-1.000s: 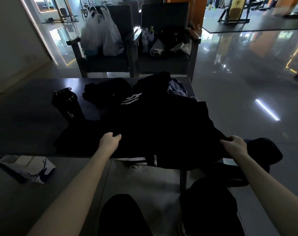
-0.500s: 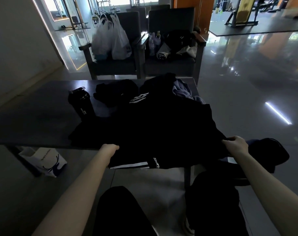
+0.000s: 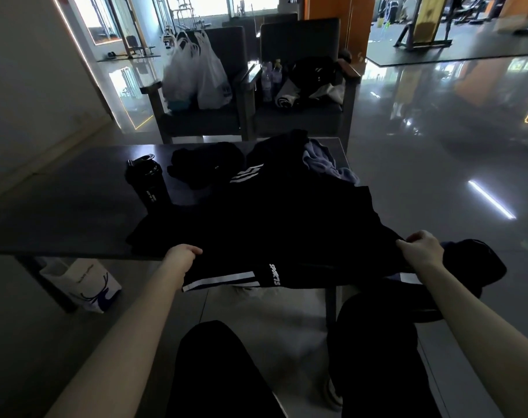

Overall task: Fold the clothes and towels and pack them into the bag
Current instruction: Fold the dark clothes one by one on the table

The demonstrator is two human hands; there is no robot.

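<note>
A black garment (image 3: 274,230) with white stripes and a "SPORTS" print lies spread over the near edge of the dark table (image 3: 60,206). My left hand (image 3: 182,256) grips its near left hem. My right hand (image 3: 424,250) grips its right side, off the table's corner. Behind it lie another black piece with white stripes (image 3: 256,170), a crumpled black garment (image 3: 205,162) and a lavender cloth (image 3: 323,164). A black bag (image 3: 473,263) sits low at the right, partly hidden by my right hand and arm.
A black shaker bottle (image 3: 149,182) stands on the table left of the clothes. A white paper bag (image 3: 84,285) lies on the floor under the table. Two dark armchairs behind hold white plastic bags (image 3: 196,73), bottles (image 3: 270,76) and dark items. My knees are below.
My left hand slid toward me, from on top of the garment to its near hem. The striped hem now hangs further over the table edge. My right hand stayed on the right side.
</note>
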